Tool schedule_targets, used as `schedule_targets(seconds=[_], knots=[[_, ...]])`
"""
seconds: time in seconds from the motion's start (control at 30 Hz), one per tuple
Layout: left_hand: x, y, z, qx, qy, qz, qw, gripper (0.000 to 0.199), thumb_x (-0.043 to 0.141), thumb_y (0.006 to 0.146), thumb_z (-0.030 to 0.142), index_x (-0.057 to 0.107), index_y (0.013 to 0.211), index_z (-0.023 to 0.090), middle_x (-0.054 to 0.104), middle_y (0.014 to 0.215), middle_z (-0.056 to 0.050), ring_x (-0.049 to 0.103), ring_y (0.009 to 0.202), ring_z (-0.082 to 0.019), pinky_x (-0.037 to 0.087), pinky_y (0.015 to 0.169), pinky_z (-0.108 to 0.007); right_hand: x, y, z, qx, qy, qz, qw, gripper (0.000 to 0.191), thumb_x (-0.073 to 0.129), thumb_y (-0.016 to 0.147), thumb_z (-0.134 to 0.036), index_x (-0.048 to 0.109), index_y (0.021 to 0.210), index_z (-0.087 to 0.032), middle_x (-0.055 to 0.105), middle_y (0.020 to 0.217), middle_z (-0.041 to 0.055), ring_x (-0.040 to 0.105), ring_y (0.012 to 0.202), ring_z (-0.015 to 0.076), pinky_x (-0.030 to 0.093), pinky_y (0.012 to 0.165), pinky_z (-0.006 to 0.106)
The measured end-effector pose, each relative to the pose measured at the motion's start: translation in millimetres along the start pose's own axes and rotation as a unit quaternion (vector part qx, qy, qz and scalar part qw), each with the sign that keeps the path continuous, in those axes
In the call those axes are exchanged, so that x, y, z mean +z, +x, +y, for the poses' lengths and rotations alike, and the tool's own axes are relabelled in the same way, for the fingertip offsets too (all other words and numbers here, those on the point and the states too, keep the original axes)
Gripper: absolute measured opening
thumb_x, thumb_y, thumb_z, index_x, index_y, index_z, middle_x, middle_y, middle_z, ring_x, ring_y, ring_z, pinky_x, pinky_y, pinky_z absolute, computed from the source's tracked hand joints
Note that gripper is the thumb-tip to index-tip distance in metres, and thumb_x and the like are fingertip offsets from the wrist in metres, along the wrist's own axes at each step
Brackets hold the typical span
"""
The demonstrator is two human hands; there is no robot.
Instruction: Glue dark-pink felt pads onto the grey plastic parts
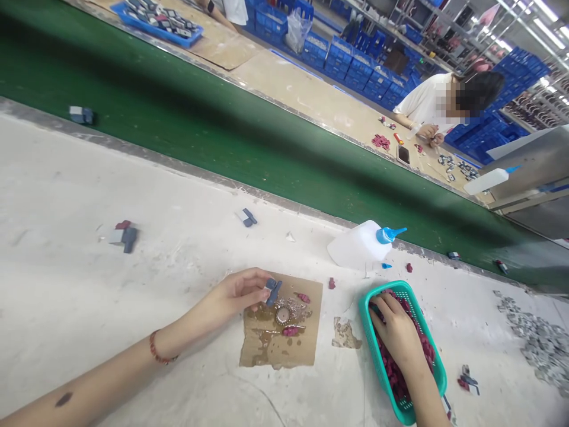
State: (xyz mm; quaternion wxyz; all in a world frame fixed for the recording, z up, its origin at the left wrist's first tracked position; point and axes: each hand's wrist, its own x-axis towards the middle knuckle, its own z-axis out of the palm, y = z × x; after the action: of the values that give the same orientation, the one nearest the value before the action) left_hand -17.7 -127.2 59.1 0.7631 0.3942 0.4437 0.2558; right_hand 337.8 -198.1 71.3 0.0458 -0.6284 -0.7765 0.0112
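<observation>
My left hand (249, 290) pinches a small blue-grey plastic piece (272, 292) above the upper left of a stained cardboard square (306, 350). On that cardboard lie a bottle cap (283, 315), wet puddles, and two dark red pieces, one (291, 331) near the cap and another (303, 297) higher up. My right hand (395, 326) reaches into a green plastic basket (376, 359) full of dark red pieces (395, 379). Its fingertips are hidden among them, so whether it grips one does not show.
A white squeeze bottle (358, 246) with a blue nozzle stands behind the basket. Assembled pieces (124, 236) lie at left, with grey pieces (533, 338) heaped at right. Beyond runs a green conveyor belt (222, 142); a co-worker (431, 107) sits across it.
</observation>
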Motion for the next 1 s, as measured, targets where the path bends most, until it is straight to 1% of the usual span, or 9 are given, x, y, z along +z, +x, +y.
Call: schedule_targets(seconds=[0.1,0.2,0.3,0.37,0.5,0.6,0.7,0.87,1.0], knots=[[3.6,-4.1,-5.1,-0.001,-0.030,0.000,1.000,0.038,0.083,0.066,0.043,0.062,0.090,0.020,0.068,0.087,-0.003,0.059,0.072,-0.017,0.048,0.067,-0.030,-3.2,0.3,-3.9,0.032,0.065,0.025,0.997,0.024,0.045,0.096,-0.029,0.065,0.085,-0.022,0.069,0.091,0.0111,0.068,0.086,0.0276,0.057,0.076,0.040],[7.4,-8.4,-8.0,0.001,-0.055,0.006,0.998,0.038,0.083,0.067,0.042,0.061,0.090,0.021,0.067,0.089,-0.003,0.060,0.073,-0.017,0.049,0.069,-0.031,-11.2,-3.4,-6.4,0.123,0.193,0.047,0.972,0.017,0.056,0.090,-0.035,0.065,0.085,-0.022,0.072,0.088,0.0095,0.069,0.081,0.0258,0.058,0.074,0.039],[9.7,-11.4,-11.2,-0.007,-0.063,0.011,0.998,0.040,0.083,0.068,0.041,0.063,0.095,0.020,0.067,0.089,-0.003,0.061,0.074,-0.017,0.049,0.067,-0.030,-21.9,-9.0,-14.1,0.233,0.348,0.082,0.904,0.021,0.068,0.082,-0.040,0.067,0.088,-0.020,0.072,0.079,0.0067,0.069,0.070,0.0224,0.058,0.064,0.034],[11.0,-11.9,-14.1,-0.013,-0.062,0.010,0.998,0.042,0.082,0.069,0.042,0.065,0.101,0.020,0.069,0.088,-0.004,0.061,0.076,-0.018,0.048,0.065,-0.029,-27.6,-10.2,-25.6,0.267,0.440,0.100,0.852,0.028,0.072,0.079,-0.040,0.069,0.097,-0.020,0.072,0.077,0.0061,0.069,0.068,0.0211,0.058,0.061,0.032],[14.7,-9.6,-18.7,-0.012,-0.088,0.010,0.996,0.046,0.083,0.069,0.044,0.064,0.103,0.019,0.071,0.095,-0.006,0.061,0.078,-0.018,0.048,0.063,-0.028,-28.0,-0.5,-61.4,0.239,0.575,0.084,0.778,0.024,0.077,0.074,-0.039,0.074,0.092,-0.022,0.071,0.069,0.0036,0.066,0.056,0.0176,0.056,0.053,0.029],[16.6,-7.0,-18.9,0.008,-0.122,0.018,0.992,0.048,0.084,0.067,0.045,0.061,0.101,0.020,0.068,0.093,-0.004,0.063,0.078,-0.017,0.051,0.067,-0.029,-16.0,15.2,-89.5,0.226,0.626,0.038,0.745,0.022,0.077,0.075,-0.041,0.072,0.084,-0.022,0.069,0.062,0.0018,0.063,0.051,0.0159,0.054,0.049,0.027],[15.1,-5.0,-18.7,0.021,-0.135,0.026,0.990,0.049,0.084,0.067,0.047,0.061,0.101,0.021,0.066,0.088,-0.002,0.067,0.082,-0.019,0.053,0.073,-0.031,1.0,30.9,-111.1,0.218,0.618,-0.002,0.756,0.025,0.077,0.075,-0.042,0.067,0.077,-0.020,0.069,0.062,0.0023,0.063,0.052,0.0158,0.053,0.050,0.026],[9.5,-3.1,-22.1,0.025,-0.143,0.021,0.989,0.047,0.085,0.066,0.043,0.062,0.100,0.021,0.067,0.094,-0.003,0.070,0.089,-0.022,0.053,0.078,-0.032,17.0,44.4,-128.4,0.096,0.489,-0.047,0.866,0.026,0.065,0.087,-0.039,0.062,0.071,-0.020,0.069,0.066,0.0021,0.063,0.058,0.0155,0.050,0.054,0.025],[8.1,-1.2,-26.7,0.043,-0.146,0.016,0.988,0.045,0.087,0.064,0.033,0.060,0.099,0.020,0.068,0.101,-0.003,0.070,0.083,-0.017,0.051,0.079,-0.030,18.1,45.5,-131.9,-0.003,0.392,-0.077,0.917,0.027,0.053,0.097,-0.033,0.058,0.074,-0.021,0.066,0.067,0.0006,0.062,0.060,0.0146,0.048,0.058,0.023]])
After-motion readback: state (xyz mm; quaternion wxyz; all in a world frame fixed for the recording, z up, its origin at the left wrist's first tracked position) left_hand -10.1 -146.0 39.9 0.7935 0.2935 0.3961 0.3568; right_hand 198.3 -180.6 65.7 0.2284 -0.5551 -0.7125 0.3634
